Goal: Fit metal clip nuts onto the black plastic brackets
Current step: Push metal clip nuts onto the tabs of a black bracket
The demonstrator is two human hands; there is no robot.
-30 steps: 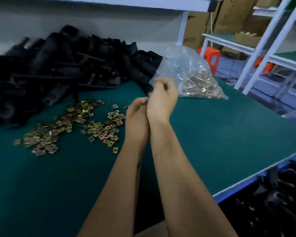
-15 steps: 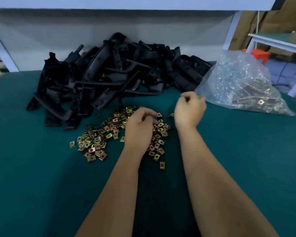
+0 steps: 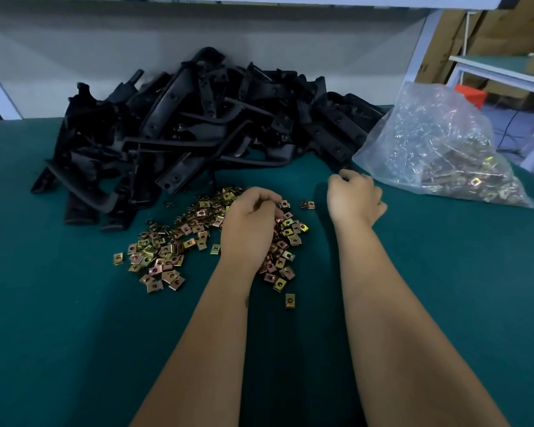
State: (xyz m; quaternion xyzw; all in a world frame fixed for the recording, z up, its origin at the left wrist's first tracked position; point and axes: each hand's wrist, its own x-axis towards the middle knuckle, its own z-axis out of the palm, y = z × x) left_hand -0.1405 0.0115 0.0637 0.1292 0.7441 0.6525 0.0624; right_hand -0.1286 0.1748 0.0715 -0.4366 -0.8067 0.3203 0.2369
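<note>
Beyond both hands, at the back of the green bench mat (image 3: 74, 334), a large tangled heap of black plastic brackets (image 3: 198, 127) is piled; long arms and flat tabs with small holes are seen crossing one another. Right of the right hand (image 3: 353, 197), just beside it, a clear plastic bag (image 3: 438, 143) of more clips is slumped. Under and to the left of the left hand (image 3: 250, 224), loose metal clip nuts (image 3: 167, 251) are spread in a shallow scatter: small, squarish, brass-to-copper coloured, each with a central hole; one lies apart, nearer the body.

The left hand is held curled over the clips, fingertips tucked down as if picking; whether a clip is pinched cannot be told. The right hand is loosely fisted near the heap's edge, and what it holds, if anything, is hidden.

Judged from here, several clips may be lifted at once because they overlap, and a bracket pulled from the interlocked heap could drag others onto the clips.
</note>
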